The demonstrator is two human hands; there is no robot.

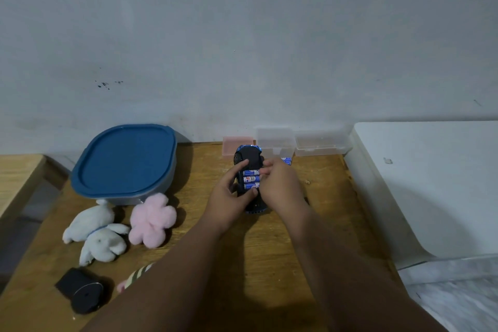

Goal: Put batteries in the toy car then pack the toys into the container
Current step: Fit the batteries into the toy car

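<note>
Toy car (249,159): blue and black, upturned at the middle of the wooden surface (269,250), battery bay facing up. Three blue batteries (251,179) lie side by side in the bay; no bay cover is visible.

Left hand (229,195): fingers clamped on the car's left flank, thumb braced at its near end.

Right hand (280,183): fingers (265,171) drawn together at the right end of the cells, touching them; whether they pinch one or only press on it cannot be told.

Spare batteries (287,160): just beyond the right hand, partly hidden.

Container (126,162): far left, blue lid on, so packing has not begun.

Toys waiting: white plush (94,232) and pink plush (152,219) touching each other just near of the container; a black item (80,294) at the near left; a striped piece (137,273) half hidden by the left forearm.

Risks, judged: a cell pressed at one end may spring out of its contacts and roll; a reversed cell would leave the car dead; a loosened left grip would let the car tip.

Edges and room: clear boxes (299,143) and a pink box (237,144) stand close behind the car against the wall; the surface's right edge lies near the right hand. Open room remains between the car and the plush.
</note>
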